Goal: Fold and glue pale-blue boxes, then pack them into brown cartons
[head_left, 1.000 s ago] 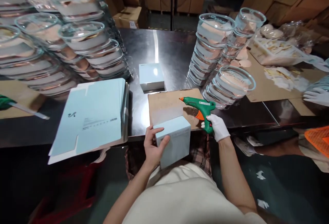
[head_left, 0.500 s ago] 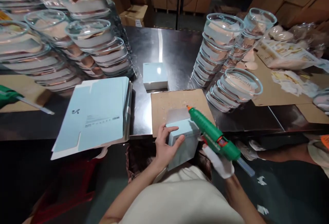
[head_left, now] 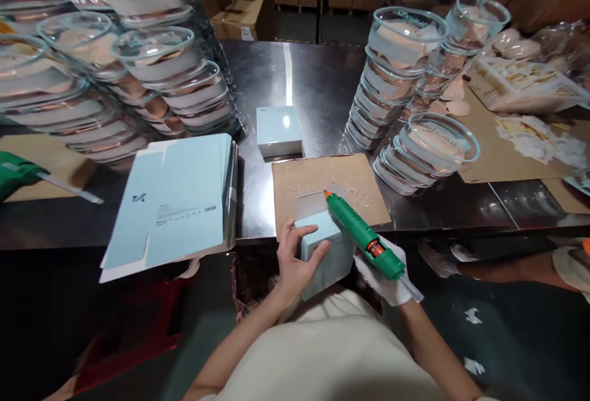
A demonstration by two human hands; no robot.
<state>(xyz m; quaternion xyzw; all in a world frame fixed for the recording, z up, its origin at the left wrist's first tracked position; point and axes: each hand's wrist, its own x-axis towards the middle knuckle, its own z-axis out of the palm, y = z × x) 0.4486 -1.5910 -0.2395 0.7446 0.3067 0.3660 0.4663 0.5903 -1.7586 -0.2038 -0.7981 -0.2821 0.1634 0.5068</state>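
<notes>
My bare left hand [head_left: 297,260] grips a light blue cardboard box [head_left: 329,266] at the table's front edge, thumb and fingers bent over its near corner. A pale flap [head_left: 310,206] of the box reaches forward over a brown cardboard sheet [head_left: 286,180]. In my white-gloved right hand [head_left: 385,278] is a green glue gun [head_left: 357,226], its orange tip touching or just above the flap's far edge. A thin pale line of glue runs left from the tip along that edge. The glove's fingers are partly hidden behind the gun.
A closed blue box [head_left: 279,131] sits beyond the sheet. Flat blue cartons [head_left: 177,198] are stacked at left, near another glue gun [head_left: 18,177]. Tall stacks of clear containers [head_left: 159,60] and smaller stacks [head_left: 401,51] flank the metal table. Someone's leg [head_left: 507,266] shows at right.
The glue gun has moved left and slightly down, its tip now at the flap's edge. A pale glue line now shows there. My left hand keeps its hold on the box.
</notes>
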